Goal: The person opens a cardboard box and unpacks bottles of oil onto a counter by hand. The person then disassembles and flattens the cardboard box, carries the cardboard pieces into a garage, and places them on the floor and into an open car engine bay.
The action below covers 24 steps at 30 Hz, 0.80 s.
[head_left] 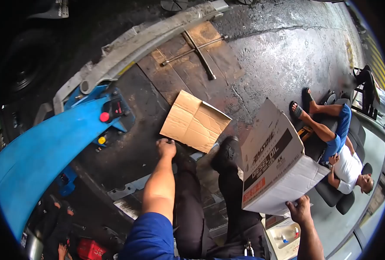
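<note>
My left hand [166,148] reaches forward with its fingers curled closed at the near left edge of a creased brown piece of cardboard [197,120]. The cardboard is in front of my shoes, and my fingertips meet its edge. On the right, my right hand [301,209] grips the lower edge of a white and grey cardboard box [270,160], thumb on the outside. Black print on the box reads "DIESEL OIL", with an orange label near one corner. The box hangs tilted beside my right leg, and its far side is hidden.
A four-way lug wrench [195,50] lies on stained cardboard flooring [155,71]. A blue lift arm [49,143] fills the left. One person [347,169] sits at right, and another is partly visible at lower left. A red container [90,250] is at the bottom.
</note>
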Each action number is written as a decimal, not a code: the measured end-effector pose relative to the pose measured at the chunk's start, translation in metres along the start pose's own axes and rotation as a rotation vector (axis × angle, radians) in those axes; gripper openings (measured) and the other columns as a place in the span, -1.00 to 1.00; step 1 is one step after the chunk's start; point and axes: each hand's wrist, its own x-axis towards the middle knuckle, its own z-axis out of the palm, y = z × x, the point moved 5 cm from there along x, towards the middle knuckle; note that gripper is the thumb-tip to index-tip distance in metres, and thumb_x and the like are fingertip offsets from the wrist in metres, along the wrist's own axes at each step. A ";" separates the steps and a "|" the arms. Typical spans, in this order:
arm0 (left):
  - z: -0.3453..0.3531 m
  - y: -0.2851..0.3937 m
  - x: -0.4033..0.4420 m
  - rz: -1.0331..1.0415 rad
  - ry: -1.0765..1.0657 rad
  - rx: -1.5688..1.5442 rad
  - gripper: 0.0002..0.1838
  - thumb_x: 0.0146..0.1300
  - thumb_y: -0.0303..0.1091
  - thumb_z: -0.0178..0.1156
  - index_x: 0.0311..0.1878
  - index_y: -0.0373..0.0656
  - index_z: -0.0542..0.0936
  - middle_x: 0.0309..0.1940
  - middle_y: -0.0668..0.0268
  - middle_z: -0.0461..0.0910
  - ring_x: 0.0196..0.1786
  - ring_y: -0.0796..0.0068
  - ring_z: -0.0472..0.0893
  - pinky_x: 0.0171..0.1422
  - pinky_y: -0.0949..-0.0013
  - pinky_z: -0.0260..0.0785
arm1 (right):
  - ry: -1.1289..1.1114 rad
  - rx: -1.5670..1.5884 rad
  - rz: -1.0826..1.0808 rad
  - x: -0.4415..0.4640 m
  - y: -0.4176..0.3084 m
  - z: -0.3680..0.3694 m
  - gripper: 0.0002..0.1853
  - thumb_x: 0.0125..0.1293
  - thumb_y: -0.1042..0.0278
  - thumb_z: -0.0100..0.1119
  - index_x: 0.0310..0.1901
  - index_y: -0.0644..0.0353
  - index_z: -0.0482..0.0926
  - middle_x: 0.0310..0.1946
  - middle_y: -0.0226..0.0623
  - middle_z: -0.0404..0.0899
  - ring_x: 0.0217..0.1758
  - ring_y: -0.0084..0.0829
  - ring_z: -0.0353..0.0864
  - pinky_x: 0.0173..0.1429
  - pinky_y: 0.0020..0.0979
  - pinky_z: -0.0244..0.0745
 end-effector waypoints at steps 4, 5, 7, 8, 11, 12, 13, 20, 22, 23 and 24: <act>0.036 -0.016 0.083 0.107 0.084 0.153 -0.71 0.18 -0.16 0.32 -0.07 -0.06 0.68 0.28 0.08 0.44 0.40 0.15 0.33 0.44 0.21 0.22 | -0.087 -0.065 0.047 0.000 -0.004 0.017 -0.66 0.02 0.24 0.36 -0.15 0.16 0.67 -0.02 -0.09 0.63 0.18 0.03 0.46 0.34 -0.03 0.18; 0.042 -0.018 0.096 0.091 0.102 0.208 -0.68 0.17 -0.14 0.33 -0.05 -0.05 0.69 0.32 0.06 0.41 0.43 0.14 0.30 0.46 0.20 0.19 | -0.094 -0.073 0.063 0.001 -0.008 0.019 -0.66 0.02 0.24 0.36 -0.15 0.16 0.67 -0.02 -0.09 0.63 0.18 0.03 0.46 0.34 -0.03 0.18; 0.055 -0.028 0.118 0.080 0.113 0.256 -0.65 0.16 -0.13 0.33 -0.02 -0.05 0.69 0.35 0.04 0.38 0.46 0.13 0.27 0.48 0.20 0.17 | -0.060 -0.043 0.011 0.006 -0.024 0.017 -0.67 0.00 0.25 0.37 -0.16 0.15 0.68 -0.03 -0.10 0.64 0.21 0.05 0.43 0.34 -0.01 0.18; 0.067 -0.034 0.128 0.047 -0.100 0.113 -0.61 0.14 -0.13 0.34 0.00 -0.08 0.69 0.31 0.03 0.42 0.43 0.12 0.32 0.47 0.21 0.19 | -0.088 -0.045 0.016 0.009 -0.033 0.014 -0.71 0.00 0.26 0.36 -0.20 0.14 0.70 -0.04 -0.10 0.64 0.19 0.06 0.44 0.33 -0.01 0.20; 0.079 -0.028 0.114 0.133 -0.304 0.028 -0.56 0.06 -0.21 0.40 -0.01 -0.26 0.67 -0.02 -0.01 0.66 0.08 0.13 0.65 0.24 0.24 0.45 | -0.098 -0.017 0.061 0.011 -0.048 0.009 -0.74 0.00 0.28 0.36 -0.22 0.13 0.71 -0.05 -0.10 0.64 0.19 0.06 0.44 0.32 -0.02 0.22; 0.079 -0.025 0.102 0.139 -0.362 -0.055 -0.66 0.05 -0.27 0.40 -0.11 -0.22 0.69 -0.08 0.02 0.68 0.02 0.10 0.67 0.15 0.20 0.49 | -0.086 -0.019 0.024 0.010 -0.047 0.011 -0.73 -0.02 0.31 0.37 -0.21 0.14 0.71 -0.05 -0.09 0.64 0.18 0.07 0.44 0.32 -0.03 0.24; 0.086 -0.029 0.095 0.084 -0.376 -0.051 -0.80 0.10 -0.34 0.34 -0.20 -0.16 0.68 -0.15 0.02 0.69 -0.02 0.06 0.68 0.07 0.17 0.51 | -0.078 -0.010 0.008 0.010 -0.050 0.012 -0.73 -0.02 0.31 0.37 -0.21 0.14 0.71 -0.05 -0.09 0.64 0.18 0.07 0.44 0.32 -0.03 0.24; -0.010 0.023 -0.045 0.370 -0.382 -0.241 -0.50 0.16 -0.46 0.14 0.23 -0.01 0.51 0.10 -0.08 0.57 0.20 -0.02 0.55 0.26 0.15 0.42 | 0.057 0.068 -0.104 0.006 -0.077 -0.004 -0.70 0.04 0.22 0.37 -0.20 0.16 0.68 -0.13 -0.12 0.67 0.06 -0.03 0.57 0.28 -0.07 0.24; -0.048 0.022 -0.072 0.321 -0.402 -0.262 -0.46 0.18 -0.43 0.12 0.29 0.00 0.47 0.15 -0.07 0.55 0.23 -0.01 0.53 0.29 0.16 0.40 | 0.063 0.072 -0.100 0.004 -0.088 -0.007 -0.70 0.11 0.23 0.35 -0.14 0.17 0.67 -0.14 -0.11 0.68 0.07 -0.05 0.57 0.31 -0.08 0.21; -0.071 0.020 -0.089 0.269 -0.433 -0.264 -0.45 0.19 -0.40 0.10 0.31 0.00 0.45 0.15 -0.06 0.55 0.24 -0.01 0.53 0.31 0.17 0.39 | 0.061 0.088 -0.084 -0.001 -0.097 -0.011 -0.70 0.13 0.23 0.34 -0.12 0.17 0.67 -0.14 -0.11 0.68 0.08 -0.06 0.57 0.31 -0.08 0.20; -0.086 0.014 -0.099 0.326 -0.371 -0.252 -0.45 0.20 -0.38 0.09 0.32 0.00 0.45 0.16 -0.07 0.54 0.24 -0.01 0.53 0.32 0.17 0.39 | 0.070 0.091 -0.084 -0.004 -0.101 -0.014 -0.70 0.17 0.24 0.32 -0.09 0.18 0.66 -0.14 -0.10 0.68 0.07 -0.07 0.58 0.32 -0.07 0.19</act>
